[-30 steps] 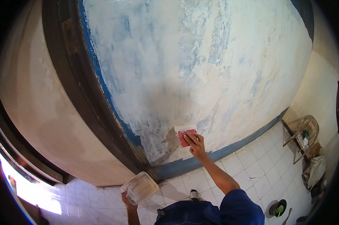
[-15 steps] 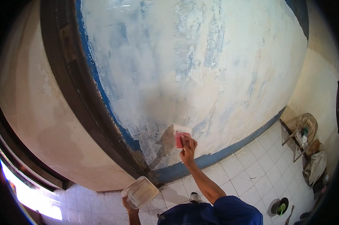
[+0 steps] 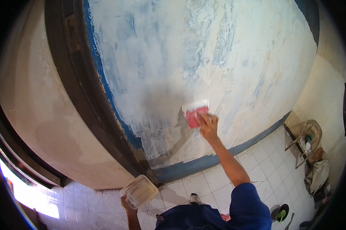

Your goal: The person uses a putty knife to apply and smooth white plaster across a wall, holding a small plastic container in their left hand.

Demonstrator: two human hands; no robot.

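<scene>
My right hand (image 3: 209, 127) grips a red putty spreader (image 3: 196, 117) by its body. White paste coats the spreader's upper edge, which lies against the wall (image 3: 150, 69), a surface of patchy white filler over blue paint. Down at the lower left, my left hand (image 3: 129, 205) is closed on the side of a shallow, pale rectangular tray (image 3: 139, 191). Whitish residue smears the inside of that tray. A shadow of my arm and the spreader falls on the wall to the left of the tool.
A dark wooden door frame (image 3: 78, 73) borders the wall on the left. Blue-grey skirting (image 3: 188, 168) runs along its foot, above white floor tiles (image 3: 211, 184). On the right stand a chair (image 3: 312, 134), a draped cloth (image 3: 319, 174) and a dark bowl (image 3: 281, 211) with a green scoop.
My right hand has carried the spreader up and to the right along the wall. The left hand still holds the tray, and the whole view has shifted slightly.
</scene>
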